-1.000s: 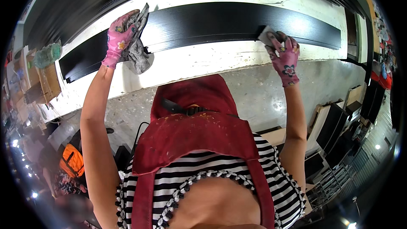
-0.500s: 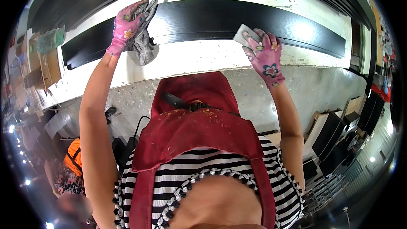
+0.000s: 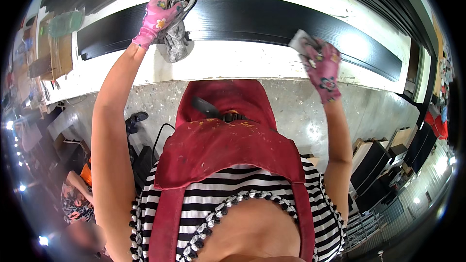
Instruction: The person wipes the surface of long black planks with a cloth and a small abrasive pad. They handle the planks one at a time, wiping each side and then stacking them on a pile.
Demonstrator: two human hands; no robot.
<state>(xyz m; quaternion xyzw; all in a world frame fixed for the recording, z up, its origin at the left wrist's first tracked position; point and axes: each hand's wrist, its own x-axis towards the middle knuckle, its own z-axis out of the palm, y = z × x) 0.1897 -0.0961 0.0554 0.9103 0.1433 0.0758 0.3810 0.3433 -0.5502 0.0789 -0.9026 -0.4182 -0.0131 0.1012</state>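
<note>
At left, gripping a grey rag (image 3: 174, 43) in closed fingers of left hand (image 3: 159, 17), over the black board (image 3: 242, 17) lying on the white counter (image 3: 233, 60). At right, pinching a pale pad (image 3: 299, 41) in fingers of right hand (image 3: 324, 65), at the board's near edge; too blurred to confirm contact. Step: probably rubbing down the board. Next, calls for flat, even strokes. Can read no brand or lettering.

The grey rag (image 3: 175, 46) and right hand (image 3: 324, 68) flank free room over the black board (image 3: 242, 17).

2 pink floral gloves (image 3: 154, 22), red apron (image 3: 228, 150), striped top (image 3: 196, 204)
</note>
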